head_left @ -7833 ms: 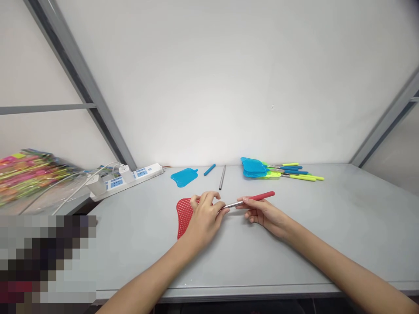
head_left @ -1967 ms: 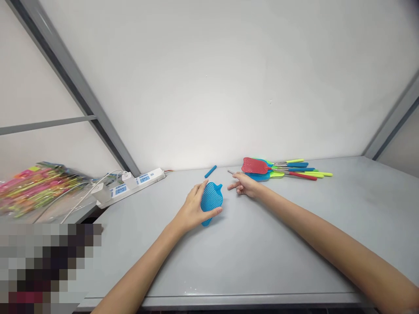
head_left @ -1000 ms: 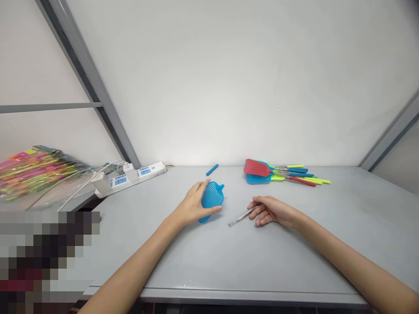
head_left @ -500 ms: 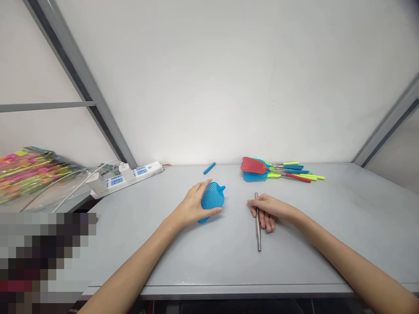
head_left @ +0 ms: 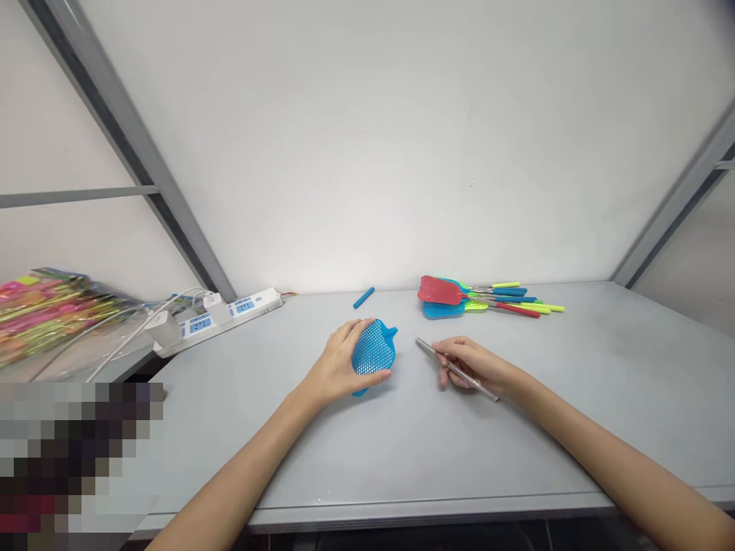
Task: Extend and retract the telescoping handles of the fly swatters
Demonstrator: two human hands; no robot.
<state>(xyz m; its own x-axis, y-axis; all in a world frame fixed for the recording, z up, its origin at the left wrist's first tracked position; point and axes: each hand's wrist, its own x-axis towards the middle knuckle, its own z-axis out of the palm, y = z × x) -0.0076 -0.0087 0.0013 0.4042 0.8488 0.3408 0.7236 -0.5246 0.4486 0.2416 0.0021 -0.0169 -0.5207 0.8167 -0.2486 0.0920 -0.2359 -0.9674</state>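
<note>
My left hand (head_left: 341, 361) is closed round the edges of a blue fly swatter head (head_left: 374, 350), curving it between thumb and fingers. The head's short socket points up and to the right. My right hand (head_left: 468, 363) grips a silver telescopic rod (head_left: 465, 376), which lies slantwise across the fingers, its upper end towards the blue head. Rod and head are apart. A loose blue handle sleeve (head_left: 364, 298) rests on the table near the wall, beyond my left hand.
Assembled fly swatters (head_left: 442, 291) in red, blue and yellow-green lie piled at the back right. A white power strip (head_left: 230, 317) with plugged-in chargers stands at the left. Past it are bagged colourful goods (head_left: 51, 314). A wall (head_left: 367, 153) closes the table's back.
The red swatter has gone from my hands onto the pile. My left hand has taken the blue head, my right the rod. Lately the rod has turned round in my right fingers.
</note>
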